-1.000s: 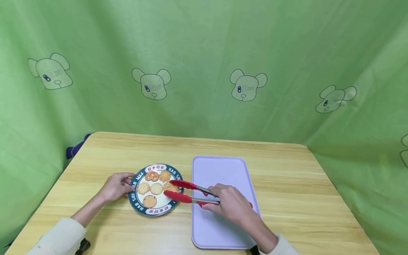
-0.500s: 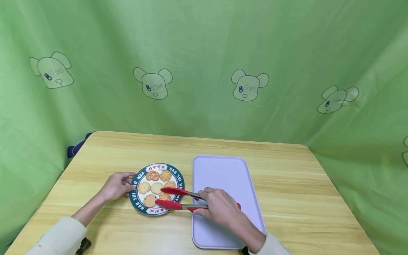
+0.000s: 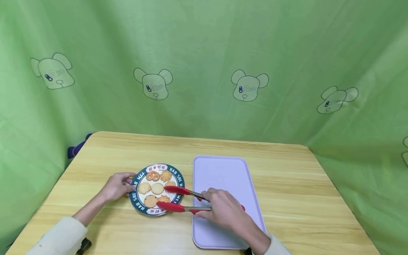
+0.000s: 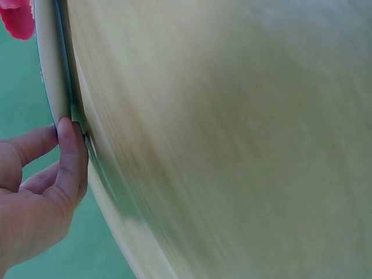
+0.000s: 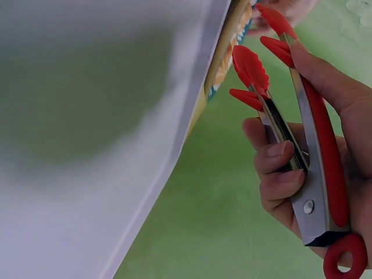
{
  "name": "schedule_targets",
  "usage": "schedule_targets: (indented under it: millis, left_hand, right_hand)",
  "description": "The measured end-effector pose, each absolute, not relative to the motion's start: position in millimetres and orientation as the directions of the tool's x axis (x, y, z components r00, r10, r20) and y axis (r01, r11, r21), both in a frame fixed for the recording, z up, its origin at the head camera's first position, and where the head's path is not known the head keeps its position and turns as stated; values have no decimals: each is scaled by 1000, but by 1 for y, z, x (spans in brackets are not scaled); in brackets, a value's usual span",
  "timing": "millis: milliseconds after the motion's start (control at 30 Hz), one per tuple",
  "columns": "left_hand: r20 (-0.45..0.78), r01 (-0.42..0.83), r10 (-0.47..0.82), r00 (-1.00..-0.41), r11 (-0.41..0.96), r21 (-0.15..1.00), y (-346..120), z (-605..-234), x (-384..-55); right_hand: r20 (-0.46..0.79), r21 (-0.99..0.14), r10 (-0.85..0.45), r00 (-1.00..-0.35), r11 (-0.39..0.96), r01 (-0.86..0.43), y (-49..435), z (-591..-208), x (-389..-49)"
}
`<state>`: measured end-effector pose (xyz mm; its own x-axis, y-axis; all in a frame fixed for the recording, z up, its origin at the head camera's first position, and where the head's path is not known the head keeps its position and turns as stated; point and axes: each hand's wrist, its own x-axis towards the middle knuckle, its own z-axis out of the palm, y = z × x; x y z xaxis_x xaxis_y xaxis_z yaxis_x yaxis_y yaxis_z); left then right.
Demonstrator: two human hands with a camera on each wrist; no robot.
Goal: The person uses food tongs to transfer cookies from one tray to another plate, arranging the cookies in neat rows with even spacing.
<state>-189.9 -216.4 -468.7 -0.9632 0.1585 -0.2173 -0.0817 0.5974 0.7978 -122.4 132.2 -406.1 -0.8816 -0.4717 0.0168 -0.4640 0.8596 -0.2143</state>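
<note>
My left hand (image 3: pixel 115 187) pinches the left rim of a round plate (image 3: pixel 136 202) with a dark green printed border; in the left wrist view the thumb and fingers (image 4: pixel 70 154) meet at its edge. Several cookies lie on the plate, among them a pretzel-shaped cookie (image 3: pixel 153 176), a plain round cookie (image 3: pixel 157 188) and a speckled round cookie (image 3: pixel 151 201). My right hand (image 3: pixel 222 208) grips red-tipped metal tongs (image 5: pixel 317 157). Their tips stand apart over the plate's right side, partly covering a cookie (image 3: pixel 164 199) near the lower tip. Nothing is visibly clamped between them.
A lilac rectangular tray (image 3: pixel 220 170) lies to the right of the plate, under my right hand and the tongs' handle end. Both rest on a wooden table (image 3: pixel 287 198). A green curtain (image 3: pixel 204 117) hangs behind and at the sides.
The tongs have moved left and nearer to me over the plate, then slightly back right, with the tips a little farther apart. My left hand stays on the rim.
</note>
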Motion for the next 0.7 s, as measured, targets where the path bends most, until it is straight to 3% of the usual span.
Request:
schedule_targets:
  millis: [333,533,700]
  left_hand:
    - [-213,-74,162,-964,603,795,-217,-469,-190]
    - [-217,-77,162,-963,603,794,-216,-470,-189]
    - [-212,-74,159,-964,606,792,-217,-470,-189]
  right_hand:
    - [182,-260,-278,-943,912,-318,190,-403,-123]
    - [89,-374,-62,-994,923,-92,237,-400,-126]
    - [25,-396,55,-998,917,41,275,-404,-128]
